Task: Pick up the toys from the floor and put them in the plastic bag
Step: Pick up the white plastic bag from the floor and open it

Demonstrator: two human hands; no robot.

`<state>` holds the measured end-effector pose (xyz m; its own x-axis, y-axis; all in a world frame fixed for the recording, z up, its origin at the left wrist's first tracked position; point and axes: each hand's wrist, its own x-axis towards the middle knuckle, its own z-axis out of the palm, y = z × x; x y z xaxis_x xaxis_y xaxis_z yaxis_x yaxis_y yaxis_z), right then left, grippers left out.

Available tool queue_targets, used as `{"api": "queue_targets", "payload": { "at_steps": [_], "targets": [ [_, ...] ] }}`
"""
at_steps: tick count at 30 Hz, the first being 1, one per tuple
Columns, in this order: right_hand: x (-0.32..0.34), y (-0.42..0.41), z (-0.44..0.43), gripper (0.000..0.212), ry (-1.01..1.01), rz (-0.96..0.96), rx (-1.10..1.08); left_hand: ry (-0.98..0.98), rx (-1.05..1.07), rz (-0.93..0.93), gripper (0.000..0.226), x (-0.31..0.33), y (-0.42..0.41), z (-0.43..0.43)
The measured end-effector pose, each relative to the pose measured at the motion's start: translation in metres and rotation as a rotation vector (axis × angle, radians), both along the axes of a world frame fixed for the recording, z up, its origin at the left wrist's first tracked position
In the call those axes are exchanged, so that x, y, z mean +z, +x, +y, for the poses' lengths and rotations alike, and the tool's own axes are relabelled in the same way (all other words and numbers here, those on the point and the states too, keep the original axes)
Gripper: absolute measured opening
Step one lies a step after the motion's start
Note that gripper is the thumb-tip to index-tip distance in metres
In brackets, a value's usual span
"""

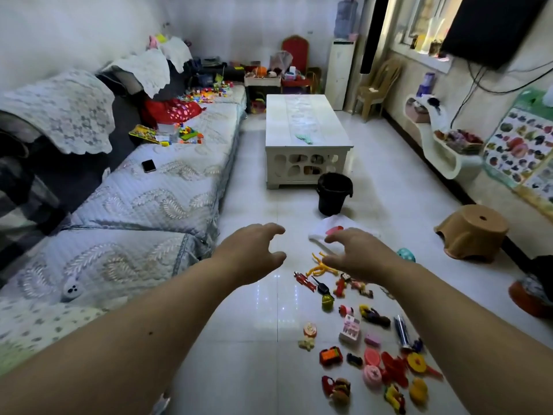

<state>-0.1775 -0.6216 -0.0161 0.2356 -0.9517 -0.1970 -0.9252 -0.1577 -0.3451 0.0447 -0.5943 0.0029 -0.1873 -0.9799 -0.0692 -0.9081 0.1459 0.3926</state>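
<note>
Several small toys lie scattered on the white tiled floor at the lower right, among them a yellow stretchy figure, a red figure, a pink box and a yellow duck. A white plastic bag with a red mark lies flat on the floor beyond them. My left hand and my right hand are both stretched forward above the floor, fingers apart and curved, holding nothing. My right hand hovers over the near edge of the bag and the yellow figure.
A sofa runs along the left. A white coffee table stands ahead with a black bin at its near corner. A brown plastic stool sits at the right, near a teal ball.
</note>
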Motion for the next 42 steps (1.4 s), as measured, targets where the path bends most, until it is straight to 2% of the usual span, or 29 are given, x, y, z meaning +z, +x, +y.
{"api": "queue_targets", "payload": {
  "at_steps": [8,15,23,33,38,42],
  "targets": [
    [-0.019,0.029,-0.146,0.054,-0.006,-0.007,-0.052,-0.010,-0.055,0.003,0.053,-0.015,0.034,-0.160],
    [-0.026,0.069,-0.280,0.052,0.029,-0.044,-0.214,0.005,-0.191,-0.069,0.053,-0.022,0.078,-0.326],
    [-0.038,0.073,-0.391,0.050,0.081,-0.050,-0.330,0.040,-0.332,-0.061,0.051,-0.036,0.078,-0.466],
    [-0.064,0.020,-0.579,0.050,0.140,-0.098,-0.459,0.091,-0.422,-0.101,0.051,-0.053,0.018,-0.685],
    [-0.050,-0.017,-0.652,0.045,0.144,-0.085,-0.527,0.076,-0.523,-0.087,0.048,-0.042,-0.035,-0.772],
    [-0.043,-0.050,-0.688,0.046,0.137,-0.072,-0.611,0.060,-0.682,-0.073,0.046,-0.040,-0.088,-0.830]
  ]
}}
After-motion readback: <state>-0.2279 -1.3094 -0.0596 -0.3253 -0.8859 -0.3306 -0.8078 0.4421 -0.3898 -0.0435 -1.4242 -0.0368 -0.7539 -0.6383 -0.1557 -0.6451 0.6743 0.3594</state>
